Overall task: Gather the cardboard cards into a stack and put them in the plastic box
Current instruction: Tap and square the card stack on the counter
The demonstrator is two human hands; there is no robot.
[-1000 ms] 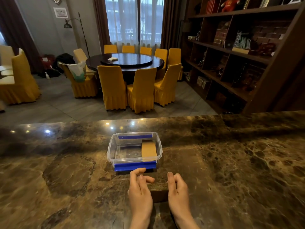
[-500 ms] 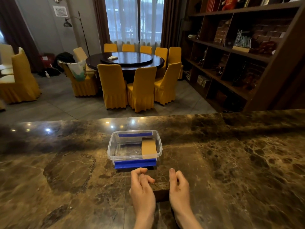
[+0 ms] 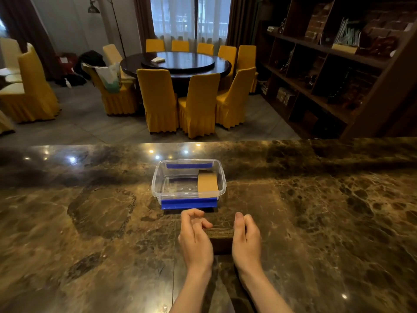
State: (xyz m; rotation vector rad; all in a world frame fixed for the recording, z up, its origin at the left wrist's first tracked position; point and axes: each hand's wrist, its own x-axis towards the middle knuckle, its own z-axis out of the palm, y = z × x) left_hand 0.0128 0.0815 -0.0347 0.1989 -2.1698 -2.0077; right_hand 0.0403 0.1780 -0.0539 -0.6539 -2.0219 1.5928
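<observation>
A stack of cardboard cards (image 3: 218, 233) stands on edge on the marble counter, pressed between my left hand (image 3: 195, 238) and my right hand (image 3: 246, 238). Only its top edge and near face show; the ends are hidden by my palms. Just beyond my fingers sits the clear plastic box (image 3: 189, 195) with blue clips on its near and far rims. A tan stack of cards (image 3: 207, 182) lies inside the box at its right side. The left part of the box is bare.
The dark marble counter (image 3: 90, 222) spreads wide on both sides of my hands. Past its far edge are yellow-covered chairs (image 3: 198, 105) around a round table and a wooden shelf unit (image 3: 338, 64) at the right.
My hands and the card stack between them have stayed in place in front of the box. The view has tilted slightly; the fingers shift a little.
</observation>
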